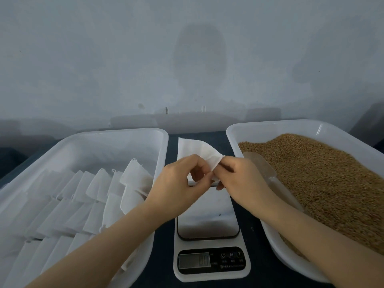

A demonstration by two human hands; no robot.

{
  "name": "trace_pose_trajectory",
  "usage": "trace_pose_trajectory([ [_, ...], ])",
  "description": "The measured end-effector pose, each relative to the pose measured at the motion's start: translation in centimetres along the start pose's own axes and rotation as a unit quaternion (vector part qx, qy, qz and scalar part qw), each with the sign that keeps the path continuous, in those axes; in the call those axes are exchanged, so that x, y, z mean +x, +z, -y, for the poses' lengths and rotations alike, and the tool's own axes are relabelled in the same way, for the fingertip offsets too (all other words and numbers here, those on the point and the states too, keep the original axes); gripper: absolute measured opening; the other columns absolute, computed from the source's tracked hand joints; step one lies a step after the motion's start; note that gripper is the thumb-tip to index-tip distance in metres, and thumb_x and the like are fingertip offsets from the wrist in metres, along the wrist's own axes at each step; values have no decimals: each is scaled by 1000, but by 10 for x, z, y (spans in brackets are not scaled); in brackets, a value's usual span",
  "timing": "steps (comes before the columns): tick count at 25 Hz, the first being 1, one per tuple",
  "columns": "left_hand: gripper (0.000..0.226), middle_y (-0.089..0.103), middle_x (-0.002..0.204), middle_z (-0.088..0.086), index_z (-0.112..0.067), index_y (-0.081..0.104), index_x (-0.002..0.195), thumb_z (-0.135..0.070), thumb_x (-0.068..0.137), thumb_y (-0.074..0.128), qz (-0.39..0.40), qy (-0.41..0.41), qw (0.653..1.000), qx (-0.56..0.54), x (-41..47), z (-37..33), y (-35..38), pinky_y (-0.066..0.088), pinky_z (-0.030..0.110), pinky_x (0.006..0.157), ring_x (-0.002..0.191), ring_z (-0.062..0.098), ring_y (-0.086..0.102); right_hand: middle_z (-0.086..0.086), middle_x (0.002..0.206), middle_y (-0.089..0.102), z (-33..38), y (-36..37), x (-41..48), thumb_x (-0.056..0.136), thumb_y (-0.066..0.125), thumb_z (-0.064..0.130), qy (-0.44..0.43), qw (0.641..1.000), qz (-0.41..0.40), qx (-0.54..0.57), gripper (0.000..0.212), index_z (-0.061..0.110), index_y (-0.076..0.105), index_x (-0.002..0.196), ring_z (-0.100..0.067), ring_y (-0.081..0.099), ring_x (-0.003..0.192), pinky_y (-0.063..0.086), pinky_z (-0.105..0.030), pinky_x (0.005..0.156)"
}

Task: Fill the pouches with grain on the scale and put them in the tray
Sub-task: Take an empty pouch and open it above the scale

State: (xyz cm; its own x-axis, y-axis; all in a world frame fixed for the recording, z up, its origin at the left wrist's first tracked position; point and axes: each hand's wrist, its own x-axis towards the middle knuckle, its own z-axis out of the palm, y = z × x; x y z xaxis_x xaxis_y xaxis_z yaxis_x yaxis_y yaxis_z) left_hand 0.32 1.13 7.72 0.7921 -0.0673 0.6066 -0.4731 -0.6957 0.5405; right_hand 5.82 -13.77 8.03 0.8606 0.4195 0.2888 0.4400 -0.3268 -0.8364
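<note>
Both hands pinch one empty white pouch (209,155) above the far end of the kitchen scale (208,215). My left hand (180,183) grips its near edge from the left, and my right hand (239,177) holds its right corner. The pouch bends upward between them. More flat white pouches (187,147) lie on the dark table behind the scale. The white tray (128,138) on the left holds several rows of filled pouches (133,177). On the right, a white tub (270,127) is full of brown grain (324,171), with a clear scoop (259,165) lying in it.
The scale's display (194,260) and buttons face me at the near edge. The dark table (172,140) shows between the tray, scale and tub. A grey wall (187,59) stands close behind everything.
</note>
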Motion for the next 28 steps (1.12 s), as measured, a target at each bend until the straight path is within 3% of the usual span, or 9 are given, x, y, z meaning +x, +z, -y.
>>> trace_pose_trajectory([
  [2,11,56,87,-15,-33,56,85,-25,89,62,-32,1,999,5,2,4,0,40,8,63,80,2,55,12,64,66,3,-6,-1,93,58,26,12,999,1,32,17,18,72,94,5,63,60,45,-8,50],
  [4,11,52,102,-18,-40,50,96,-32,93,57,-104,-100,989,-32,5,9,-1,40,5,67,93,-3,52,20,59,65,4,-13,0,92,59,28,31,998,0,51,13,23,71,91,9,60,55,41,-5,46],
  [6,11,58,104,-19,-36,52,104,-33,94,55,-106,-231,958,-130,10,14,-3,41,2,66,90,-12,55,23,59,64,2,-18,2,93,58,25,56,995,8,76,14,22,71,92,10,59,53,39,-5,44],
  [8,9,70,88,-16,-25,62,99,-31,94,56,-69,-285,935,-201,12,21,-6,43,4,61,76,-9,62,20,66,67,-2,-21,3,93,57,23,77,994,21,80,17,24,72,100,7,61,57,43,-8,49],
  [11,17,71,73,-11,-20,69,83,-28,94,59,-33,-261,945,-192,10,20,-9,45,8,59,65,-3,63,21,67,67,-5,-20,4,93,57,27,101,992,20,79,17,25,71,102,5,63,61,49,-13,54],
  [13,20,70,70,-11,-21,69,78,-29,94,59,-32,-253,948,-189,8,18,-8,44,7,58,63,-3,62,14,75,71,-7,-20,5,93,57,29,128,988,21,86,19,21,73,100,-4,68,71,58,-26,68],
  [17,35,51,52,-17,-17,56,65,-34,96,54,-74,-267,942,-188,10,20,-8,34,7,48,48,-3,43,1,91,75,-6,-21,6,89,64,18,150,978,31,145,18,14,73,103,-17,70,88,54,-41,88],
  [22,29,65,64,-17,-29,69,69,-27,95,56,-60,-241,944,-217,9,16,-8,41,5,58,59,-7,56,3,93,74,-7,-24,8,87,66,21,157,975,21,159,20,17,73,106,-16,69,89,54,-41,90],
  [28,24,69,71,-15,-25,72,78,-31,95,55,-47,-253,944,-206,9,17,-8,42,3,61,66,-7,59,2,89,75,-9,-22,9,85,67,36,172,975,40,135,26,15,74,100,-18,70,90,52,-42,91],
])
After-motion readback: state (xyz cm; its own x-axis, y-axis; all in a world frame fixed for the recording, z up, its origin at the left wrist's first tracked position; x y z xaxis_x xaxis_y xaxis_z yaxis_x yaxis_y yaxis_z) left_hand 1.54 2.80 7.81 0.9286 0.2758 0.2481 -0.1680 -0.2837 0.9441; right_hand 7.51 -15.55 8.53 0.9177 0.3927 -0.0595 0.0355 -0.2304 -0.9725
